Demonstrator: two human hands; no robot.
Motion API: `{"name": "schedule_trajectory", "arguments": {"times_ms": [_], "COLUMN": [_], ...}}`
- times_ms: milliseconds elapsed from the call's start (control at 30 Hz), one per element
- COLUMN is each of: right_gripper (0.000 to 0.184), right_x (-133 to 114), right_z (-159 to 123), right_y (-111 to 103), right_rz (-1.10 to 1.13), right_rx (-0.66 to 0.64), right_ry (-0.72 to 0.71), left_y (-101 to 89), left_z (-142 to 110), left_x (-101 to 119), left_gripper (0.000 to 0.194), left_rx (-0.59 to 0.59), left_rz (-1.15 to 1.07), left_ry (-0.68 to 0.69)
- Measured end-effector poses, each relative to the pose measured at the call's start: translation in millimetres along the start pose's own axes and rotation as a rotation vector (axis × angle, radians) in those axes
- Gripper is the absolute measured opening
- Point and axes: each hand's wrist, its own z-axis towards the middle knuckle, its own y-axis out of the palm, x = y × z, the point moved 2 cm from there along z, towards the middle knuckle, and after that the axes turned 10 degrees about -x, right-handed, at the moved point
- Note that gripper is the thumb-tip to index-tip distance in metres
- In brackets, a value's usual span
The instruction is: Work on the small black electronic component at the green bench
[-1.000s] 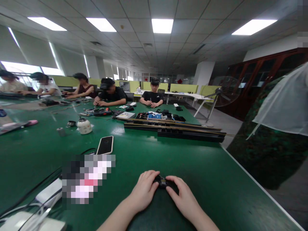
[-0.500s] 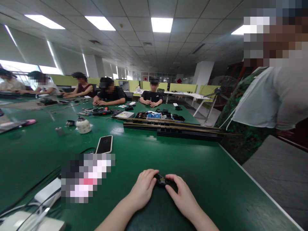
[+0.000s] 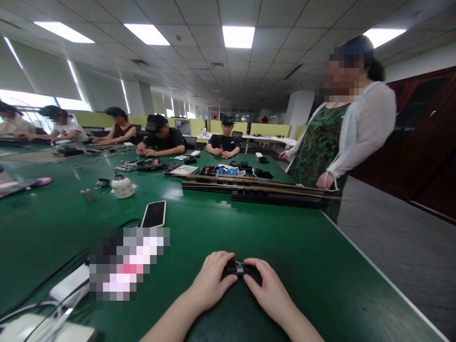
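Note:
A small black object [image 3: 240,269] with a paler patch in its middle is held low over the green table [image 3: 285,242], or rests on it; I cannot tell which. My left hand [image 3: 214,278] grips its left end between thumb and fingers. On the opposite end, my right hand [image 3: 265,281] closes its thumb and fingers the same way. Both hands cover parts of the object, and its exact kind does not show.
A phone [image 3: 154,214] lies to the left, beside cables and a white power adapter [image 3: 71,285]. Farther off stand a cream jar [image 3: 122,186] and long black rails [image 3: 278,197] with thin rods. A person [image 3: 327,137] stands at the right edge; several others sit around the table.
The standing person at the right has moved farther away along the table. My left thumb has shifted slightly to the right along the black object's near side.

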Motion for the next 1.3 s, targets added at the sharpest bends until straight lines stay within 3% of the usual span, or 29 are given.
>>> {"name": "schedule_trajectory", "arguments": {"times_ms": [500,767,1033,1300], "right_gripper": [0.029,0.018,0.015,0.015], "right_x": [-2.3,-4.3,-4.2,-2.2], "right_z": [-1.0,-2.6,-1.9,-0.1], "right_y": [-0.2,-0.6,-0.3,-0.5], "right_rz": [-0.012,-0.075,-0.051,0.05], "right_rx": [-0.022,-0.074,-0.089,-0.034], "right_ry": [-0.057,-0.06,-0.105,-0.076], "left_y": [-4.6,-5.1,-5.8,-4.5], "left_z": [-1.9,-3.9,-5.4,-5.1], "left_x": [5.7,7.6,8.3,6.9], "left_gripper": [0.031,0.041,0.035,0.036], "left_rx": [-0.05,-0.049,-0.058,-0.052], "left_rz": [0.018,0.002,-0.007,0.011], "left_ry": [0.028,0.061,0.062,0.063]}}
